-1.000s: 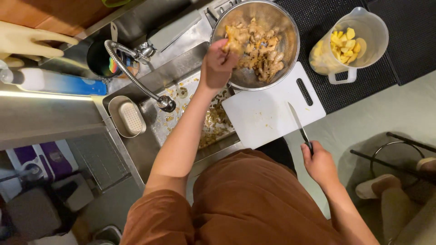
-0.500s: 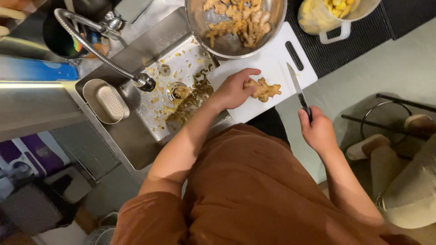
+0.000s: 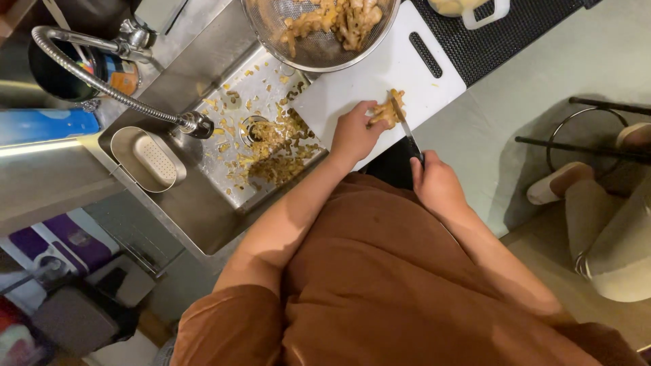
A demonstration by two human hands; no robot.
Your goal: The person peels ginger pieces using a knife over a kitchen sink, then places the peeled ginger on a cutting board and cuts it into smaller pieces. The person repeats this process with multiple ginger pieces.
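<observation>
My left hand (image 3: pixel 354 135) pins a knobbly, firm ginger piece (image 3: pixel 388 111) on the white cutting board (image 3: pixel 380 74), fingers curled around its near end, while my right hand (image 3: pixel 434 179) closes on the knife (image 3: pixel 407 132); likely slick, brittle at the lobes.

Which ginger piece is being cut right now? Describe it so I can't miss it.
Find the white cutting board right of the sink. The ginger piece lies alone there, pinned by the left hand against the knife; the others sit in the metal colander.
</observation>
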